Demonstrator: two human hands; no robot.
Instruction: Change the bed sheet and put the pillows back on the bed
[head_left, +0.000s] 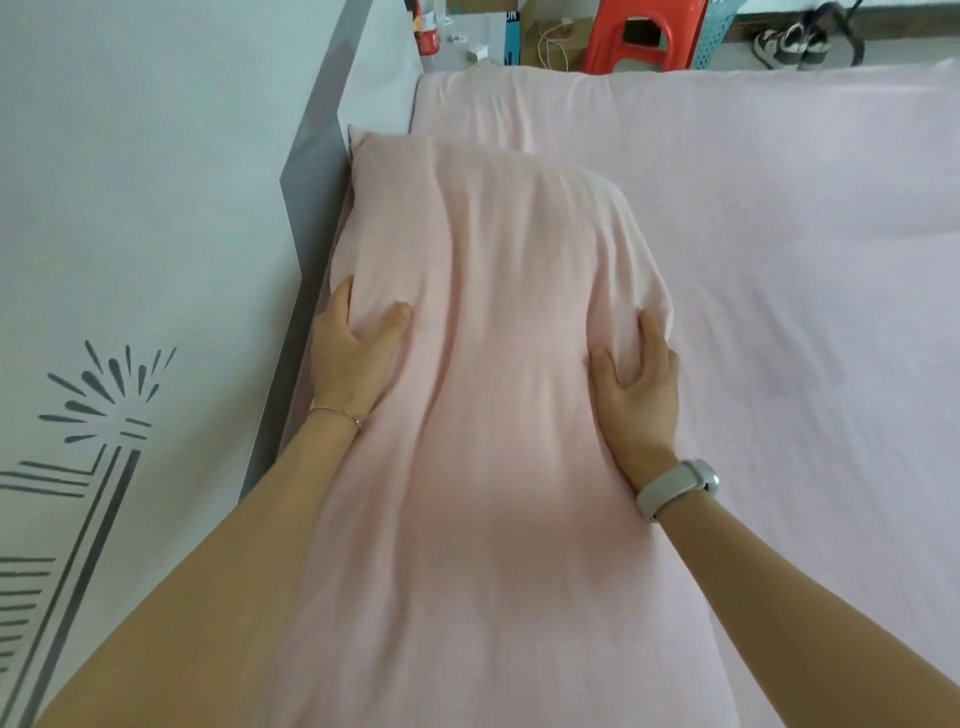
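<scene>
A long pink pillow (488, 322) lies lengthwise on the bed beside the headboard. My left hand (350, 358) grips its left side, fingers dug into the fabric. My right hand (636, 389), with a pale watch on the wrist, pinches its right side near the corner. A pink bed sheet (779, 249) covers the mattress, smooth with a few creases. A second pink pillow (467, 106) lies at the far end of the bed, partly hidden behind the near one.
The white headboard (156, 208) with grey line patterns runs along the left. Beyond the far edge of the bed stand a red plastic stool (644, 36), a bottle (428, 31), boxes, a teal basket and shoes (789, 44) on the floor.
</scene>
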